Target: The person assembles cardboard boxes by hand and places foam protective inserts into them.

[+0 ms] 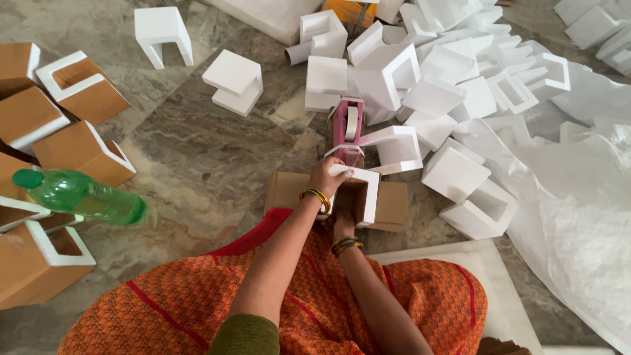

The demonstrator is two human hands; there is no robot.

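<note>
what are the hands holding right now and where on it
Both hands hold a white foam U-shaped piece with cardboard wrapped on it: the left hand grips its top edge, the right hand steadies its lower part, fingers hidden.

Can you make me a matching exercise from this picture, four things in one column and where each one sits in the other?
Things:
1. green bottle
2. pink tape dispenser
3. white plastic sheet
4. left hand

Places:
A. far right on the floor
B. on top of the foam piece being wrapped
C. left, among the brown wrapped blocks
D. centre, just beyond the hands

Pairs: 1-C, 2-D, 3-A, 4-B
</note>
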